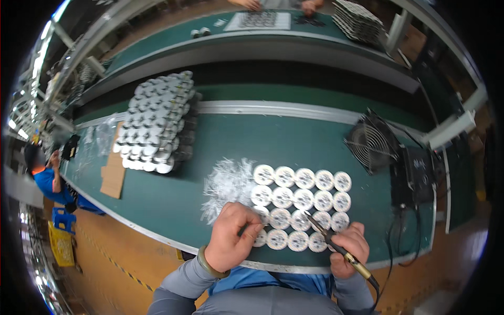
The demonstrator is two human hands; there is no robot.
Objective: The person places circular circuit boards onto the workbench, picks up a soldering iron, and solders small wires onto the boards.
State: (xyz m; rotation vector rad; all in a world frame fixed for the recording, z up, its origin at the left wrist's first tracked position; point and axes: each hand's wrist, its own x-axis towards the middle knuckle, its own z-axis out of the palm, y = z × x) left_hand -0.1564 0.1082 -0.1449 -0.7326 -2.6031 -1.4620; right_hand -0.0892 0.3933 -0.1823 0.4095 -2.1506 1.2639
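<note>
**Soldering at the green counter**

Green matting covered the long counter [157, 199] that ran across the frame, with a second line beyond it at the top. At the far left edge a person in a blue top [50, 181] stood beside the counter. Flat cardboard pieces [113, 173] lay at left, and just right of them rose a tall stack of round white boards [157, 121]. Near centre, a loose heap of thin white wires [226, 184] lay touching the left side of a grid of round white circuit boards [302, 205] set in rows.

The left hand [233, 236] rested at the grid's lower left corner, its grip pinched together on something small at the fingertips; what it held could not be made out. The right hand [349, 247], at lower right of the grid, was closed around a soldering iron [336, 244], whose tip pointed up-left onto the boards. Further right stood a small black fan [370, 147] and a dark box [417, 173], with cables trailing down.
</note>
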